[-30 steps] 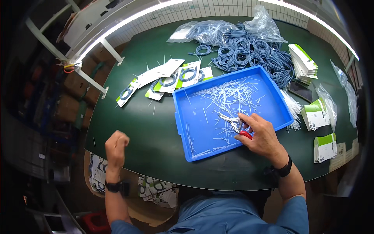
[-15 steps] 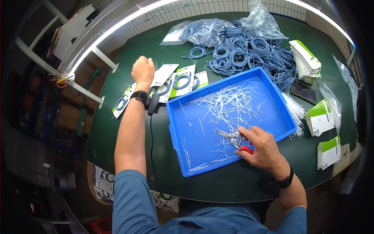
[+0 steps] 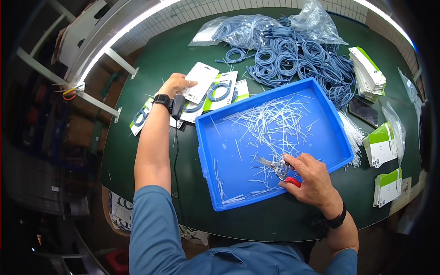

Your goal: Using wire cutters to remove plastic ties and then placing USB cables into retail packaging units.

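Note:
My left hand [image 3: 175, 84], at the far left of the table, has its fingers on the edge of a white packaging card [image 3: 200, 81]. The card is tilted up over other carded cables, and its underside is hidden. In my right hand [image 3: 314, 181] is a pair of pruning shears [image 3: 274, 164] with red grips and a coiled spring; the blades point left over the blue tray [image 3: 205, 158]. Loose white cable ties [image 3: 270, 121] and cut pieces lie scattered in the tray. Beside the left hand rest carded blue cables [image 3: 220, 90].
Coiled blue cables [image 3: 293, 62] heap at the back, partly under clear plastic bags [image 3: 316, 23]. Stacks of cards [image 3: 366, 73] stand on the right, near a dark phone [image 3: 363, 111] and a bundle of white ties [image 3: 352, 137]. A black cord [image 3: 176, 165] crosses the table from a dark device at my left wrist.
My left hand, a fist before, has closed on the white card, which is now raised and turned more upright. My right hand stays over the tray with the shears.

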`<state>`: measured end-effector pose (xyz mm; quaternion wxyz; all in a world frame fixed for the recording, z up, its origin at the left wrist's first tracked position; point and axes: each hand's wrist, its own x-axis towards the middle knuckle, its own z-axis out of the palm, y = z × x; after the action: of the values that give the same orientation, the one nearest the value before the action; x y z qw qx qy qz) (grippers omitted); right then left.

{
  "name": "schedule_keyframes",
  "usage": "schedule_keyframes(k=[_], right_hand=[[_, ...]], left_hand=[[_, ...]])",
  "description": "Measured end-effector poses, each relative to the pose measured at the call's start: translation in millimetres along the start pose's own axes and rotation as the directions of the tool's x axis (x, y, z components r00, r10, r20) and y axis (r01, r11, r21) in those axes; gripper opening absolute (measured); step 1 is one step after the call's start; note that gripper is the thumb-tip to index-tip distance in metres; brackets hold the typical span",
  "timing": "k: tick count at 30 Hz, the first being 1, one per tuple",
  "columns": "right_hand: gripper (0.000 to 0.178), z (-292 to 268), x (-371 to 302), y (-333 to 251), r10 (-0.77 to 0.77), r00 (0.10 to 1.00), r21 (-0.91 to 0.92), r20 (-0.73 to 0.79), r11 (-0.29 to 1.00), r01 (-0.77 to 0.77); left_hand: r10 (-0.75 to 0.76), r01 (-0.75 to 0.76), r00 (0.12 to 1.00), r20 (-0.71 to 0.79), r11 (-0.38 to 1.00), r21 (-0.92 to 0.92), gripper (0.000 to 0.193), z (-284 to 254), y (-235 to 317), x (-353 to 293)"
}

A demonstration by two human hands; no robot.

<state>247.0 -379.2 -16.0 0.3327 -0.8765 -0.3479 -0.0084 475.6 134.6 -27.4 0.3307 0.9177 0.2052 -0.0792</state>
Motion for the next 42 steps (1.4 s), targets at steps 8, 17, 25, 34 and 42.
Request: schedule_keyframes(k=[8, 17, 25, 34, 42], right_hand=[[0.070, 3, -6, -5, -0.028, 0.999, 0.008, -0.034, 1.000, 0.029], [0.072, 9, -11, -23, -0.040, 0.995, 0.135, -0.086, 0.989, 0.052], [0.074, 14, -13, -48, -0.023, 0.978, 0.161, -0.209, 0.985, 0.057], [0.075, 19, -15, -45, -0.052, 0.964, -0.050, -0.261, 0.998, 0.040], [0.079, 21, -12, -44, -0.105, 0.966, -0.133, -0.237, 0.988, 0.074]], left_hand=[[0.159, -0.094, 0.985, 0.063, 0.812, -0.576, 0.033, -36, 12, -73], [0.317, -0.173, 0.944, -0.095, 0.229, -0.958, 0.040, 32, 47, -245], [0.350, -0.143, 0.931, -0.101, 0.097, -0.985, 0.044, 107, 61, -308], [0.421, -0.265, 0.889, -0.181, 0.149, -0.953, 0.044, 136, 66, -330], [0.389, -0.295, 0.897, -0.210, 0.175, -0.939, 0.038, 146, 57, -337]])
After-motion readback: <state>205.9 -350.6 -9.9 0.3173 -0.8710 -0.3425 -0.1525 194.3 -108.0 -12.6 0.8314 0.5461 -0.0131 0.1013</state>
